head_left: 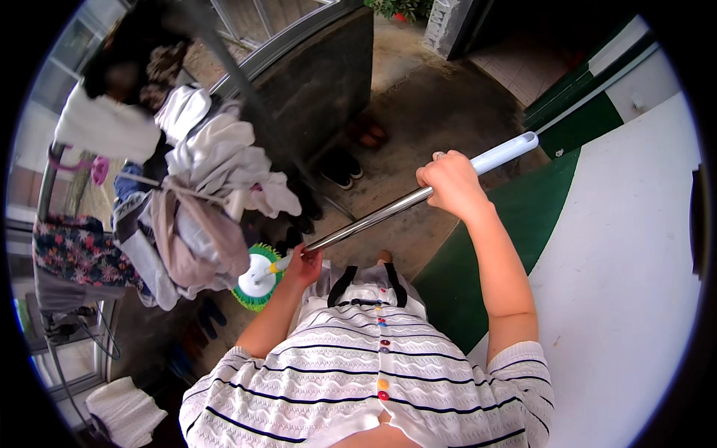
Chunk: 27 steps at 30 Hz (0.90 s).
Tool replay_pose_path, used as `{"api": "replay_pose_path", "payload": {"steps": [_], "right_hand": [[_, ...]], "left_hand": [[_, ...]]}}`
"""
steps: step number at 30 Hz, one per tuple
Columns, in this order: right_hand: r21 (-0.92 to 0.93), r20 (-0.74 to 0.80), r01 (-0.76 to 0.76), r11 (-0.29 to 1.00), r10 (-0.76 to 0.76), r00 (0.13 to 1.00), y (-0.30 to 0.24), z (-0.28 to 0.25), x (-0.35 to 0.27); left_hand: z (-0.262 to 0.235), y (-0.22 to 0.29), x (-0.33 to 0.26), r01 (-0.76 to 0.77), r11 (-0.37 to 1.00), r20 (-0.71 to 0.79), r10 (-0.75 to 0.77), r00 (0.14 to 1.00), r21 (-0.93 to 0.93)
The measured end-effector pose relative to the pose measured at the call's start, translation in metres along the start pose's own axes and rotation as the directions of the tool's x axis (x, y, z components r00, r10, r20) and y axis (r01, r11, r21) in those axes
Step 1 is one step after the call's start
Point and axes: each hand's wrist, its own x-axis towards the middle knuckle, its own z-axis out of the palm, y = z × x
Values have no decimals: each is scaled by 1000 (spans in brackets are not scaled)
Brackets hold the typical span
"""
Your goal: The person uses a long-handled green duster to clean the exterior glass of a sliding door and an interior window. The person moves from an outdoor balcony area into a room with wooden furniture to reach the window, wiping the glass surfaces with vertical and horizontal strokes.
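1. A mop (371, 219) is held aslant across the middle of the view, its silver pole running from 8 o'clock up to 2 o'clock.
2. The white grip (508, 152) of the mop is pointed toward 2 o'clock; its round head (256, 275), white with a green fringe, is placed at 8 o'clock.
3. The pole is clasped by the right hand (453, 185), at 2 o'clock, just below the white grip; its fingers are wrapped round the metal.
4. The lower pole is held by the left hand (304, 269), between 7 and 8 o'clock, just beside the yellow collar (275, 266); its fingers are curled at the pole, partly hidden, and how tightly they are pressed cannot be told.
5. Hung clothes (216, 168) are seen at 10 o'clock, near the mop head.
6. Dark shoes (340, 167) are set on the floor (407, 149) between 11 and 12 o'clock.
7. A green-and-white wall (605, 254) is seen at 3 o'clock.
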Motion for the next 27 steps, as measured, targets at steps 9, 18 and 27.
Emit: {"api": "replay_pose_path", "payload": {"steps": [9,18,27], "right_hand": [[-70,182,-64,995,76,980,149,-1,34],[18,434,142,990,-136,890,280,60,144],[71,483,233,970,-238,843,442,66,207]], "left_hand": [[140,-78,96,137,987,-214,-117,970,84],[216,-103,226,208,978,-419,-183,889,15],[346,-167,308,342,938,-436,-289,852,48]]}}
